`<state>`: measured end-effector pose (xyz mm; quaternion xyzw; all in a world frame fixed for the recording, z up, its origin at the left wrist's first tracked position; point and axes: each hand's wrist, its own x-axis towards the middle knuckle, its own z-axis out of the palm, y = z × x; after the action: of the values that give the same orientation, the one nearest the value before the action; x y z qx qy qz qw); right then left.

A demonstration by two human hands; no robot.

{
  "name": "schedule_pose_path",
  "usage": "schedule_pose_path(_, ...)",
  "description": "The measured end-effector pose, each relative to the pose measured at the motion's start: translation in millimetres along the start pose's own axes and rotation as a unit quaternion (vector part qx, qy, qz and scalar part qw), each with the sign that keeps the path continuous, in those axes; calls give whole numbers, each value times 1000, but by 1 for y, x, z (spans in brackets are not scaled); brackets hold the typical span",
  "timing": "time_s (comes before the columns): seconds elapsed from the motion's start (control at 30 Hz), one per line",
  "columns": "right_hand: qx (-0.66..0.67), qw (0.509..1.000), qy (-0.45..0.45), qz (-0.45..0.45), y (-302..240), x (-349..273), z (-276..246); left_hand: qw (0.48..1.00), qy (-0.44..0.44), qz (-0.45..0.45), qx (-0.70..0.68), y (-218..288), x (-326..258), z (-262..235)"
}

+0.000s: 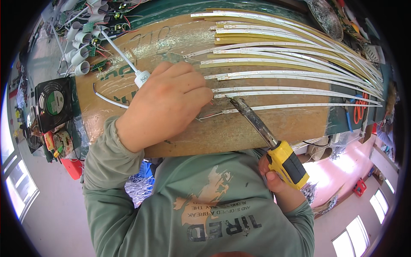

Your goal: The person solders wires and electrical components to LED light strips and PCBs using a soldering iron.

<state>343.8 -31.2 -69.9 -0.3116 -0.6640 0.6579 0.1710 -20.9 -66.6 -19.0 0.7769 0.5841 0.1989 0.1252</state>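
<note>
My left hand (171, 96) is closed, its fingers curled down over the board. A white cable (120, 50) with a white inline piece (142, 78) runs in under the hand; the fingertips are mostly hidden. At lower right, my right hand (272, 175) grips the yellow and black handle of a soldering iron (287, 165). Its dark metal tip reaches the left end of a white LED strip (274, 93), just beside my left fingers. Thin wires come off the end of the nearest LED strip (265, 109), below the left hand.
Several LED strips (282, 32) fan across the brown board (188, 137) and bunch at right. White tubes (80, 55) and small green circuit boards (100, 65) crowd the far left. A black fan (54, 103) stands at the left edge. Orange cord (360, 109) lies at right.
</note>
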Motion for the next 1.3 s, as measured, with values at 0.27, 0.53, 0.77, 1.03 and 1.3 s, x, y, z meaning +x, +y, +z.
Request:
schedule_pose_path(0.27, 32, 999, 33, 9, 0, -2, 0, 1000, -3, -3, -2, 1, 0, 0)
schedule_pose_path(0.53, -47, 998, -30, -7, 1, 1, -3, 1000, -6, -8, -3, 1, -1, -1)
schedule_pose_path(0.77, -73, 995, -39, -48, 0, 10, 5, 1000, -8, -13, -2, 1, -1, -1)
schedule_pose_path(1.03, -47, 998, -7, -38, 8, 7, 11, 1000, -6, -12, -1, 2, -1, -1)
schedule_pose_path(1.3, -28, 999, -20, 4, 0, 6, 4, 1000, 0, -17, 3, 2, 0, 1)
